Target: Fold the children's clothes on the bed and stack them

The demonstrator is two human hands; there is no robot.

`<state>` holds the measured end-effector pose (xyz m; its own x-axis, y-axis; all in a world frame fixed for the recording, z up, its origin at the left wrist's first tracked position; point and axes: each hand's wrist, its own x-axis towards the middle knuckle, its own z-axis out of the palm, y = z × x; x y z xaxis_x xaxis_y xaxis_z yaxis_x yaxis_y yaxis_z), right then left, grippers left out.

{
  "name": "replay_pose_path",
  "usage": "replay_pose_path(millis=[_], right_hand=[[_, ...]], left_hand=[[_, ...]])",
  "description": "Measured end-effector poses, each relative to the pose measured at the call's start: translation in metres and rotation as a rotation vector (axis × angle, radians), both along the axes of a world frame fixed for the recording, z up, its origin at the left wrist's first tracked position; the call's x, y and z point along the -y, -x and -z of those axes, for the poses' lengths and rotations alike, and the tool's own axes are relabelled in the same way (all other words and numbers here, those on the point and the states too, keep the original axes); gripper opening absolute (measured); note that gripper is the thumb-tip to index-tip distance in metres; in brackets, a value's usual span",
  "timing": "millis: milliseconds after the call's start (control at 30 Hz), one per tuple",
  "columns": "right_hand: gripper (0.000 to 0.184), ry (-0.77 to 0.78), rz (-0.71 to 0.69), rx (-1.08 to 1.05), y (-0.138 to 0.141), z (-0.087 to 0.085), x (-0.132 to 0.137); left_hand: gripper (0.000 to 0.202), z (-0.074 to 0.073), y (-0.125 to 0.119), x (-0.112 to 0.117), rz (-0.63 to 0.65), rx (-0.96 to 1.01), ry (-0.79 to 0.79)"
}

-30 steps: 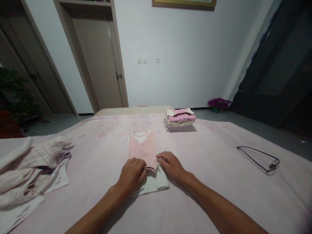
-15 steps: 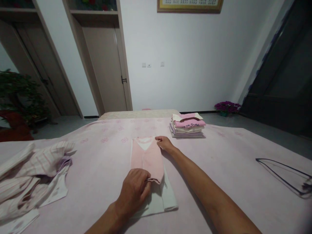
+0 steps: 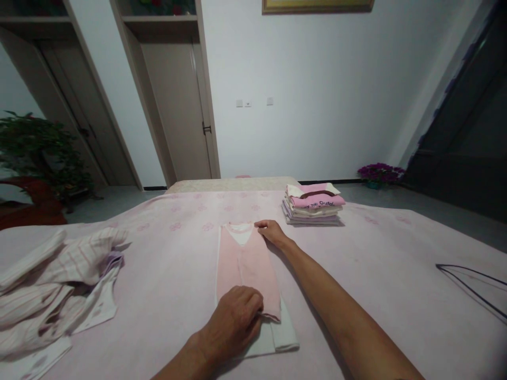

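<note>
A pink-and-white V-neck top [image 3: 247, 264] lies centrally on the pink floral cloth [image 3: 166, 295], its near hem pinched in the curled left hand [image 3: 240, 319]. The right hand [image 3: 272, 234], fingers bent nearly together, touches its far right shoulder, grip unclear. Farther right, a folded clothes stack [image 3: 312, 215] shows partial lettering, "Outd".

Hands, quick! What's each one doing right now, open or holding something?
Left hand: closed, holding the near edge of the pink garment.
Right hand: fingertips at its far corner; can't tell whether it grips.
</note>
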<state>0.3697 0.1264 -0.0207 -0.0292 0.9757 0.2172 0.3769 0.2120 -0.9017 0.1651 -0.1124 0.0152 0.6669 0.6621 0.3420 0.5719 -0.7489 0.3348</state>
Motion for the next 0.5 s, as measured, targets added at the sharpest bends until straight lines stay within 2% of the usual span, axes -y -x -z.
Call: replay_pose_path(millis=[133,233,367,500], right_hand=[[0.031,-0.026,0.005,0.056,0.002,0.001,0.003],[0.031,-0.032,-0.001,0.072,0.002,0.003,0.005],[0.031,-0.022,-0.027,0.067,0.000,0.004,0.005],[0.037,-0.002,-0.073,0.034,-0.003,0.003,0.005]], left_hand=[[0.007,-0.006,0.001,0.002,-0.030,0.013,0.083],[0.009,-0.015,0.003,-0.008,-0.158,0.099,0.181],[0.019,-0.026,0.001,-0.042,-0.462,0.137,0.187],[0.033,-0.027,-0.006,-0.078,-0.625,0.002,0.152]])
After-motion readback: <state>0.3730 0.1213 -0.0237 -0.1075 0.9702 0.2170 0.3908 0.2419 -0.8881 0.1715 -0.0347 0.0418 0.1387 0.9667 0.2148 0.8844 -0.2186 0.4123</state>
